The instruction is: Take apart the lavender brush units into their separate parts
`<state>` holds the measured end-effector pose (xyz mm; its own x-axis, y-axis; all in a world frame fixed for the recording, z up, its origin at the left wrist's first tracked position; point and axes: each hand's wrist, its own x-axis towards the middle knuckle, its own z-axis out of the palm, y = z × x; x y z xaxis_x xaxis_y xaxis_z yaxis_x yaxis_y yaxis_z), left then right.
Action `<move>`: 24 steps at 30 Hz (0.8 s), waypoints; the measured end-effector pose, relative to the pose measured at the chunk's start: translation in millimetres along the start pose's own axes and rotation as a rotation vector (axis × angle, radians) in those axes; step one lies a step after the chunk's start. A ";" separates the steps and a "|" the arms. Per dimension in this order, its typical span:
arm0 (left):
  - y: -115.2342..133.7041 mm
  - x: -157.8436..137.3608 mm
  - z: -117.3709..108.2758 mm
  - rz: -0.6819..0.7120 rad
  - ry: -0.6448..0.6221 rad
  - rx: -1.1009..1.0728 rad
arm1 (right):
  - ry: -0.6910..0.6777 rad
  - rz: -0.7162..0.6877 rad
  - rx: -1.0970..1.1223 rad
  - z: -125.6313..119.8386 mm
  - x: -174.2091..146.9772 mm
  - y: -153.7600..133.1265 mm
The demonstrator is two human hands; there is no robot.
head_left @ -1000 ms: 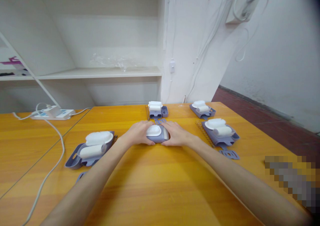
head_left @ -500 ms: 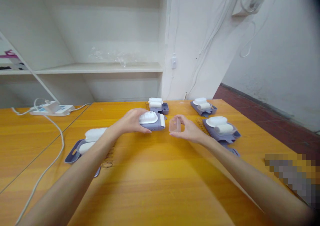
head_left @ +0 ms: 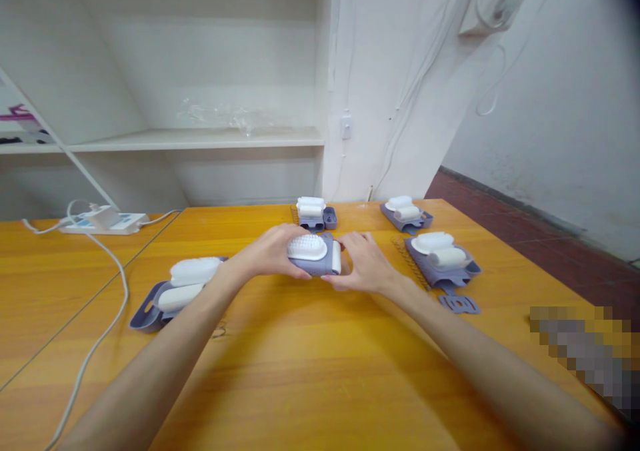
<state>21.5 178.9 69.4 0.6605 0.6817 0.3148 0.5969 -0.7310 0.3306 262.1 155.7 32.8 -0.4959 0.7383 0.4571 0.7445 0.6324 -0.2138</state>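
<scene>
Above the table's middle, my left hand point(head_left: 273, 252) grips the left end of a grey-purple plastic case. A white oval brush point(head_left: 306, 246) with short bristles is set on top of this case point(head_left: 311, 266), and a white roller point(head_left: 336, 258) stands across its right end. My right hand point(head_left: 365, 262) is closed around a small clear plastic cover point(head_left: 345, 259), held against that roller end. My right fingers hide most of the cover. Just behind my hands lies a similar grey-purple set point(head_left: 311, 208) with white parts.
Similar sets lie at the left point(head_left: 187, 284), right point(head_left: 443, 258) and back right point(head_left: 406, 212). A wire coil point(head_left: 413, 262) and a flat grey-purple piece point(head_left: 459, 303) lie near the right one. A power strip point(head_left: 107, 221) with a white cable point(head_left: 125, 284) occupies the left. Shelves point(head_left: 200, 139) stand behind.
My right hand has moved left with the clear cover, closing the gap to the case. My left hand has shifted the case slightly right and toward me.
</scene>
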 end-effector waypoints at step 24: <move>-2.5 -6.0 -16.4 -0.213 -0.006 0.092 | -0.081 0.022 0.038 -4.3 -26.5 35.4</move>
<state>8.5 177.1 81.3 0.5177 0.8209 0.2412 0.7621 -0.5705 0.3060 303.5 157.5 16.8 -0.5155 0.7677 0.3807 0.7388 0.6233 -0.2564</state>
